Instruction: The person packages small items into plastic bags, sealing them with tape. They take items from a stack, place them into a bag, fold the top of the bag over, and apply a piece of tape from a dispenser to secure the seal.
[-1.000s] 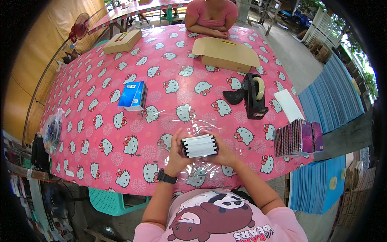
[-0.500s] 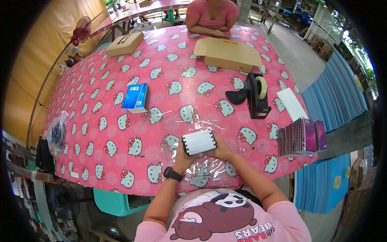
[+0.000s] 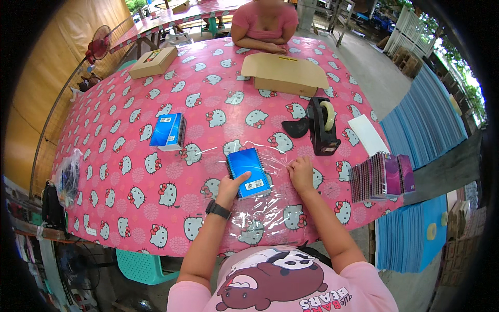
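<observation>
A stack of blue spiral notebooks (image 3: 248, 167) lies cover up on a sheet of clear plastic film (image 3: 273, 216) in front of me. My left hand (image 3: 231, 188) grips the stack at its near left side, thumb across the top cover. To the right of the stack, my right hand (image 3: 301, 171) is closed, fingertips pinching the edge of the film, which is drawn into creases toward them. Farther left on the table sits a second blue notebook stack (image 3: 167, 131), touched by neither hand.
On the pink patterned table (image 3: 156, 208) stand a black tape dispenser (image 3: 323, 130), purple spiral notebooks (image 3: 382, 177), a white sheet (image 3: 367, 134), an opened cardboard box (image 3: 286, 75) and a closed box (image 3: 153, 62). Across the table a person (image 3: 265, 26) sits with folded arms. Blue sheet stacks (image 3: 426, 125) stand right.
The notebook stack, held edge-on between both hands before, now lies flat with its blue cover up. My right hand has let go of it and taken the film's edge.
</observation>
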Motion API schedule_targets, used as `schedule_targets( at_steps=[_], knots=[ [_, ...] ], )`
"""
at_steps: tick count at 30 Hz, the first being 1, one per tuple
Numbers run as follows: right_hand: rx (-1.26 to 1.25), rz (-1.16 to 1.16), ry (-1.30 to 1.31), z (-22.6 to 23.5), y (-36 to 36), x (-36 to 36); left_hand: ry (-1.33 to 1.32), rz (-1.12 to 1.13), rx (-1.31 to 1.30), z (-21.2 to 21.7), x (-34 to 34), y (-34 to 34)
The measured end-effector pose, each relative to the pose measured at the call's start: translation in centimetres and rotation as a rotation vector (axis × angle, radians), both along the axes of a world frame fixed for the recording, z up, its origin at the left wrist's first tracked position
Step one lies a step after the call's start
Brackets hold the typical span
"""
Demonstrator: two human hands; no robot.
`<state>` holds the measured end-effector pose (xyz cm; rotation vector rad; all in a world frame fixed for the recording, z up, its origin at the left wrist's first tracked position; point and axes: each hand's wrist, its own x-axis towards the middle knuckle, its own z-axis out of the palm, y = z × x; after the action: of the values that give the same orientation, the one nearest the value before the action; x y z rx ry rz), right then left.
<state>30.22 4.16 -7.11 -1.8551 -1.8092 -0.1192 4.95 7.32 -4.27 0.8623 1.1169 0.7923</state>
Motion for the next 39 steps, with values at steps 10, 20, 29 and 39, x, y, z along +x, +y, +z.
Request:
schedule_targets(
  at_steps=[10,20,29,39],
  knots=[
    [-0.354,-0.196,0.881,2.6,-2.7,2.2,1.024,-0.190,0.337,2.1,-1.5,-0.7],
    [-0.103,0.321,0.323,6.7,-2.9,-7.8,0.088,-0.059,0.305,-4.3,-3.3,-0.7],
    [-0.552,0.475,0.081,8.7,-5.2,-12.3,0.422,0.069,0.326,-3.1,0.8,-0.7],
    [-0.391,0.067,1.072,0.7,-1.5,-6.5,0.285,0.117,0.370,-3.8,1.0,-1.8]
  ],
)
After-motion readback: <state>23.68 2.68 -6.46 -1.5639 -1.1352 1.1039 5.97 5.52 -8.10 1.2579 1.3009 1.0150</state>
